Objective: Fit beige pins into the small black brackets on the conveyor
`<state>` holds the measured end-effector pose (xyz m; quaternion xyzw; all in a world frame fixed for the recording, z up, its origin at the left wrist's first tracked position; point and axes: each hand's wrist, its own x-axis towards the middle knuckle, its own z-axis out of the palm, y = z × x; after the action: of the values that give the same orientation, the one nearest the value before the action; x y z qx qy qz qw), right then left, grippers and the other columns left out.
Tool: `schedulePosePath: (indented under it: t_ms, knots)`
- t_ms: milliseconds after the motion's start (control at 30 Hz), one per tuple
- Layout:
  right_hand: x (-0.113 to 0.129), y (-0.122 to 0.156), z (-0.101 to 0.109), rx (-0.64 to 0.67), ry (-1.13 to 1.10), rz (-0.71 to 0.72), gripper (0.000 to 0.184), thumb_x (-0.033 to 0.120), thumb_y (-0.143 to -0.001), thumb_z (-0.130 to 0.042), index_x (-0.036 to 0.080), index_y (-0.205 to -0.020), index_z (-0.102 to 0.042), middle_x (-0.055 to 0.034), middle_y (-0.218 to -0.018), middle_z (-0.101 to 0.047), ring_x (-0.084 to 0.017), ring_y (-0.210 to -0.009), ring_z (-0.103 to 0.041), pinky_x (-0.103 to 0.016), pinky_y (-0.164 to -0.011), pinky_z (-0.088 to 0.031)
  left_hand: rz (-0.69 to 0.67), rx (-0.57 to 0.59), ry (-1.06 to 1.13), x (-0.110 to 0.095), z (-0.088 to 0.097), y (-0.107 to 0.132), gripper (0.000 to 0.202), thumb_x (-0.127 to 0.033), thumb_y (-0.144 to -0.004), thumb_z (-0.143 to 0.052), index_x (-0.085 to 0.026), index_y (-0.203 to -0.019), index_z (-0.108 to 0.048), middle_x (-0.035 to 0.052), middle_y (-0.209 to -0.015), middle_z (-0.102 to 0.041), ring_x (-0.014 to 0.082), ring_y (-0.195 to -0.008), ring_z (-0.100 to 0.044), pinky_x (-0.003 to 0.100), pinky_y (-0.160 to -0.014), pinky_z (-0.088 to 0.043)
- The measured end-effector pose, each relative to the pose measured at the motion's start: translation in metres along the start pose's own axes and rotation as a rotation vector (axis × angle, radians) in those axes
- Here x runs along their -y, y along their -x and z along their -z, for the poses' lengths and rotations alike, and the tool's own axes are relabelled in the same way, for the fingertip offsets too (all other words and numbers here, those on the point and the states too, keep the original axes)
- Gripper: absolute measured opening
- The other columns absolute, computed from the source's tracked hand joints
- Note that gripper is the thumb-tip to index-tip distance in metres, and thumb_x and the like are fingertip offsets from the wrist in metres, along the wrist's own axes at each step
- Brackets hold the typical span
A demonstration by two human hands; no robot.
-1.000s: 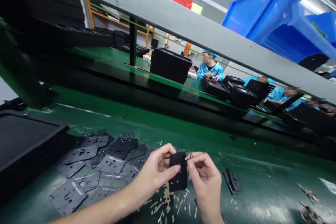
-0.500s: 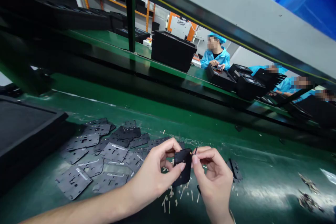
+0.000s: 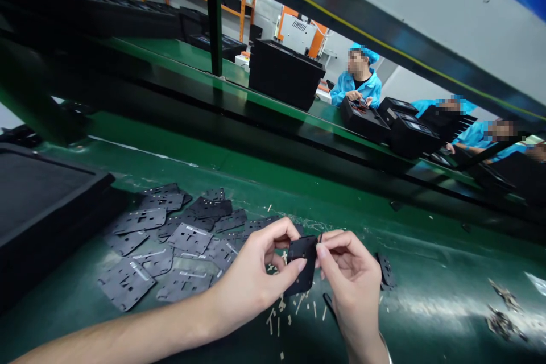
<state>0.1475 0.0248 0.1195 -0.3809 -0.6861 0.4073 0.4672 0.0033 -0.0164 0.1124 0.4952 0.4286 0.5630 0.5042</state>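
Observation:
My left hand (image 3: 260,273) grips a thin black plate (image 3: 302,273) with small holes, thumb on its face and fingers behind. The plate is held upright above the table. At its upper right edge, my right hand (image 3: 352,278) pinches with thumb and forefinger; a thin dark piece (image 3: 321,238) sticks up there, too small to name. A slim black object (image 3: 329,302) shows beside the right palm, partly hidden. Several similar black plates (image 3: 191,237) lie in a loose pile to the left. Small pale strips (image 3: 273,318) are scattered beneath my hands.
On the left stands a large black tray (image 3: 51,182). Another dark plate (image 3: 386,271) lies right of my hand, with small metal parts (image 3: 503,321) farther right. Behind a raised green ledge (image 3: 170,62), people in blue (image 3: 360,88) work by black boxes (image 3: 285,74).
The view has shifted slightly, so the background sits differently in the frame. My left hand still grips the plate, and my right fingers stay at its upper edge. A yellowish bit there no longer shows.

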Motion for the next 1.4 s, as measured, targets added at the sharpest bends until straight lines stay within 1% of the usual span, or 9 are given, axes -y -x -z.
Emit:
schedulePosePath:
  t_ms: [200, 333, 567, 700, 800, 967, 1067, 1200, 1400]
  knots:
    - [-0.0014, 0.0005, 0.0002, -0.007, 0.001, 0.0, 0.008, 0.019, -0.08, -0.061, 0.018, -0.072, -0.058, -0.001, -0.075, -0.057, -0.01, -0.056, -0.053, -0.021, -0.047, -0.043, -0.004, -0.006, -0.034, -0.0018, -0.001, 0.0013, 0.01, -0.014, -0.077, -0.055, -0.018, -0.073, -0.046, -0.0018, -0.074, -0.049, 0.01, -0.067, -0.05, 0.016, -0.053, -0.041]
    - [0.0014, 0.0017, 0.0005, -0.003, 0.021, 0.016, 0.008, 0.017, -0.079, -0.061, 0.018, -0.072, -0.057, -0.0013, -0.075, -0.057, -0.011, -0.06, -0.054, -0.022, -0.053, -0.045, -0.039, -0.017, -0.1, -0.0044, -0.0028, 0.0045, 0.008, -0.013, -0.078, -0.052, -0.017, -0.073, -0.047, -0.0014, -0.073, -0.048, 0.0098, -0.064, -0.048, 0.016, -0.052, -0.041]
    - [0.0016, 0.0013, -0.0003, 0.016, 0.007, 0.025, 0.01, 0.014, -0.08, -0.059, 0.019, -0.073, -0.057, 0.0006, -0.075, -0.056, -0.01, -0.064, -0.054, -0.021, -0.056, -0.044, -0.061, -0.014, -0.154, -0.0033, -0.0026, 0.005, 0.008, -0.013, -0.08, -0.051, -0.017, -0.075, -0.047, -0.0009, -0.076, -0.049, 0.0106, -0.067, -0.05, 0.018, -0.054, -0.042]
    - [0.0009, 0.0009, 0.0011, 0.024, 0.002, 0.007, 0.009, 0.015, -0.08, -0.06, 0.02, -0.073, -0.059, 0.0009, -0.076, -0.056, -0.01, -0.064, -0.054, -0.021, -0.057, -0.044, -0.078, -0.014, -0.142, -0.0031, -0.0024, 0.0044, 0.009, -0.012, -0.08, -0.051, -0.017, -0.075, -0.048, -0.0013, -0.075, -0.049, 0.0102, -0.068, -0.049, 0.017, -0.056, -0.043]
    - [0.0006, 0.0005, 0.0024, 0.015, -0.003, -0.028, 0.007, 0.017, -0.08, -0.061, 0.02, -0.073, -0.06, 0.0009, -0.076, -0.057, -0.009, -0.062, -0.054, -0.02, -0.053, -0.043, -0.071, -0.013, -0.109, -0.003, -0.0018, 0.0043, 0.009, -0.011, -0.081, -0.052, -0.017, -0.075, -0.049, -0.0018, -0.075, -0.049, 0.0096, -0.068, -0.049, 0.016, -0.055, -0.042]
    - [-0.0015, 0.0007, 0.0022, 0.0, -0.023, -0.042, 0.007, 0.016, -0.079, -0.062, 0.02, -0.073, -0.061, 0.0009, -0.074, -0.059, -0.009, -0.06, -0.054, -0.019, -0.049, -0.042, 0.001, 0.018, 0.065, -0.0008, 0.0002, 0.0013, 0.011, -0.013, -0.081, -0.055, -0.017, -0.076, -0.046, -0.0026, -0.075, -0.049, 0.0083, -0.065, -0.048, 0.015, -0.054, -0.042]
    - [-0.0026, 0.0019, -0.0003, -0.039, -0.02, -0.015, 0.007, 0.015, -0.08, -0.06, 0.02, -0.075, -0.06, 0.0003, -0.078, -0.061, -0.009, -0.059, -0.055, -0.019, -0.049, -0.043, -0.002, 0.001, 0.146, 0.0003, 0.0012, -0.0002, 0.014, -0.014, -0.08, -0.056, -0.017, -0.075, -0.044, -0.0031, -0.073, -0.048, 0.0082, -0.066, -0.049, 0.015, -0.056, -0.043]
    - [-0.002, 0.0041, -0.0036, -0.074, 0.029, 0.042, 0.009, 0.013, -0.079, -0.06, 0.021, -0.075, -0.059, 0.0003, -0.079, -0.062, -0.009, -0.061, -0.057, -0.02, -0.052, -0.045, -0.015, -0.032, 0.12, 0.0008, 0.0009, 0.0005, 0.014, -0.012, -0.08, -0.055, -0.017, -0.074, -0.043, -0.0033, -0.073, -0.046, 0.0079, -0.066, -0.047, 0.015, -0.055, -0.041]
    - [-0.0006, 0.0048, -0.0053, -0.092, 0.096, 0.09, 0.011, 0.01, -0.078, -0.06, 0.021, -0.076, -0.06, 0.0012, -0.078, -0.061, -0.009, -0.064, -0.058, -0.02, -0.057, -0.048, -0.034, -0.039, 0.034, -0.0009, -0.0014, 0.0023, 0.013, -0.01, -0.08, -0.053, -0.017, -0.073, -0.045, -0.0032, -0.074, -0.046, 0.0077, -0.065, -0.045, 0.014, -0.054, -0.041]
